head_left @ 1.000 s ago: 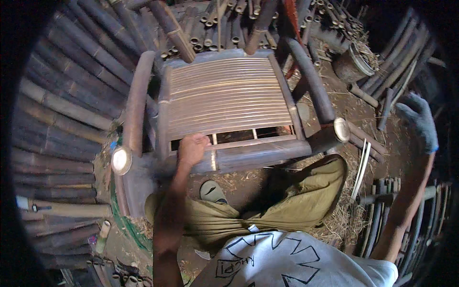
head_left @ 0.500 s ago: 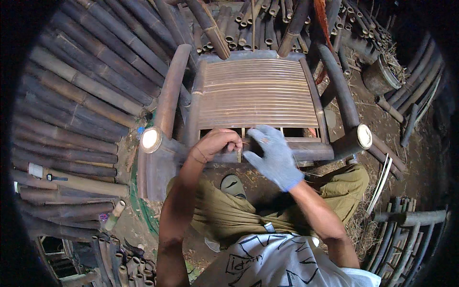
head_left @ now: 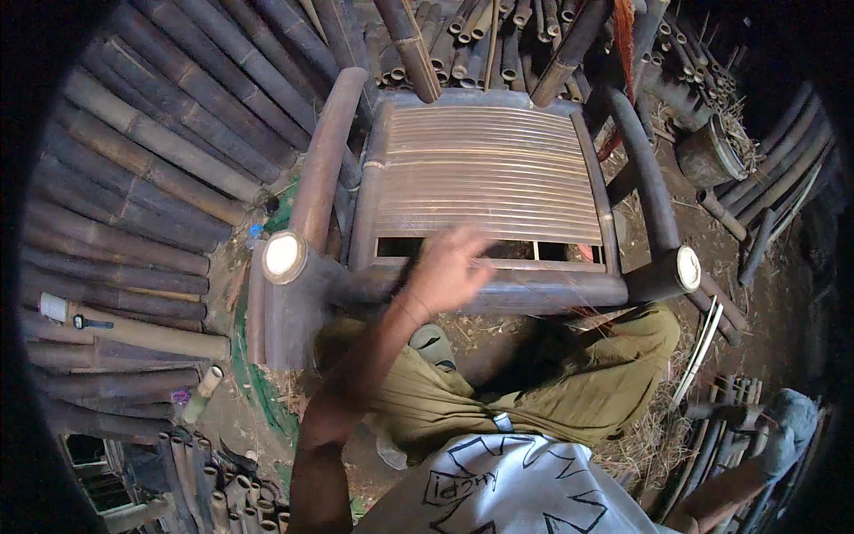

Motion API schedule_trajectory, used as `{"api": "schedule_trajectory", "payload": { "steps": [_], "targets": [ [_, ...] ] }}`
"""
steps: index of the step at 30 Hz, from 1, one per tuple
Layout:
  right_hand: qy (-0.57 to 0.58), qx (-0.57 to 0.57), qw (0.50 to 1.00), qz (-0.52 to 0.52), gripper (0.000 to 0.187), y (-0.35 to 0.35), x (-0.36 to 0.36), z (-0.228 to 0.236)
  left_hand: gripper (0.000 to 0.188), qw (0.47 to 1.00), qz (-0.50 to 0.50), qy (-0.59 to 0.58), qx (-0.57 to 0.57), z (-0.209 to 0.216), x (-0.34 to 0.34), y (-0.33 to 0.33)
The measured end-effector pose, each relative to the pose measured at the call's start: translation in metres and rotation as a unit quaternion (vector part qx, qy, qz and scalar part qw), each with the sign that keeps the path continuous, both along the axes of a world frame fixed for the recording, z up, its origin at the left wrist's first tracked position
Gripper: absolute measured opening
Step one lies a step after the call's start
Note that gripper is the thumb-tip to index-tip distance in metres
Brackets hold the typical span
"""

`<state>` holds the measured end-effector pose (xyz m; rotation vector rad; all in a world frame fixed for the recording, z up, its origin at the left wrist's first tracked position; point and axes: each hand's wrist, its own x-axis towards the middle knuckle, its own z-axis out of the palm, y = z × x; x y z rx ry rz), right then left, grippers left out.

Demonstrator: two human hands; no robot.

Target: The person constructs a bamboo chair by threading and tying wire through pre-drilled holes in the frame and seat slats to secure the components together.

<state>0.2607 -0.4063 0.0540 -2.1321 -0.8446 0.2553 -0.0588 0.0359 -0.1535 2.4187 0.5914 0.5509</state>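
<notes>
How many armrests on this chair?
2: left armrest, along the slatted seat's left side; right armrest, along its right side. Neither is hidden.

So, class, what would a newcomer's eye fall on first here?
First, the brown slatted bamboo seat in the middle, flanked by thick dark bamboo armrests. Then the bare left hand, blurred over the dark front rail, and the grey-gloved right hand at lower right. Long dark bamboo poles fan across the left.

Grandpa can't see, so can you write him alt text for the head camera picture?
A person's blurred, bare left hand is over the front rail of a slatted bamboo chair. Their gloved right hand is at the lower right; dark bamboo poles line the left.
</notes>
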Motion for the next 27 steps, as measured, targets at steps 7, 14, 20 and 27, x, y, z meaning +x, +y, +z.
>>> {"api": "schedule_trajectory", "payload": {
  "steps": [7, 14, 20, 27],
  "targets": [
    [-0.08, -0.004, 0.99, -0.119, 0.023, -0.105, 0.117, 0.073, 0.038, 0.993, -0.105, -0.035, -0.05, 0.012, 0.024, -0.042],
    [-0.078, 0.019, 0.986, -0.146, 0.037, -0.152, 0.146, 0.131, 0.032, 0.948, -0.191, -0.109, -0.23, 0.049, 0.099, -0.011],
    [0.046, 0.054, 0.993, -0.096, 0.049, -0.218, 0.183, 0.148, 0.031, 0.927, -0.19, -0.323, -0.013, 0.208, 0.126, -0.022],
    [0.25, 0.315, 0.909, -0.112, 0.051, -0.189, 0.203, 0.05, 0.071, 0.952, -0.255, 0.158, 0.065, 0.127, 0.087, 0.074]
  ]
}}
